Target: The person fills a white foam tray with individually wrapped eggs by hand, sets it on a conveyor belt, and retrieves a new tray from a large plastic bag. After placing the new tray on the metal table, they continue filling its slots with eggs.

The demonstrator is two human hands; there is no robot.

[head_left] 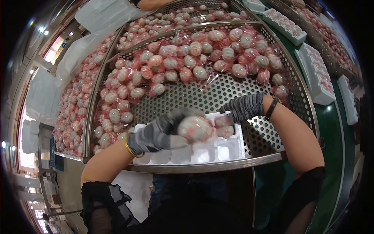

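Pink-mottled wrapped egg [194, 128]; glossy, blurred

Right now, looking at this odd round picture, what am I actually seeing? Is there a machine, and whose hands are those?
No machine here: a person works with two gloved hands, and the single picture comes from a camera worn on their head, looking down, which bends the edges. The left hand grips an egg-shaped packet in pink-and-white wrap. The right hand reaches down to a white foam tray, where a few packets sit in pockets; whether it grips one I cannot tell. Both are over a perforated metal table bearing a heap of the same kind. More white trays lie at the right, and another person's arm shows at the top.
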